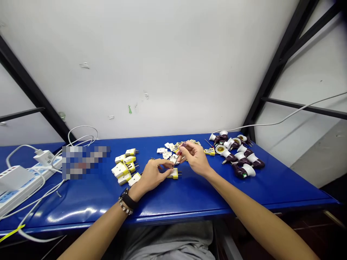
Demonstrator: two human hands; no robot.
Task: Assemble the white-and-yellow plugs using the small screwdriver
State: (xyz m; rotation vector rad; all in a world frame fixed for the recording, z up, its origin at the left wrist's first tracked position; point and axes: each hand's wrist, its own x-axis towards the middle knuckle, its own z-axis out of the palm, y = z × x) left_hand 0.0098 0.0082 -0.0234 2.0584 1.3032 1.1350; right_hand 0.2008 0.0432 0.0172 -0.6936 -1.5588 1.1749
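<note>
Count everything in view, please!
Wall: one, white, back.
Bars: several, black, sides.
Table: one, blue, middle.
Power strip: one, white and blue, left.
Chargers: two, white, left.
Cables: several, white, both sides.
Strap: one, yellow, left.
Plugs: about eight, white and yellow, left and centre.
Plug pieces: many, white and yellow, back.
Bulb holders: about ten, purple and white, right.
Screwdriver: one, purple handle, centre.
Watch: one, black, left wrist.
Bracelet: one, pale, left wrist.
Left fingers, right fingers: both bare, centre.

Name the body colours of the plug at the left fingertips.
Plug body: white and yellow, seen in the head view.
</note>
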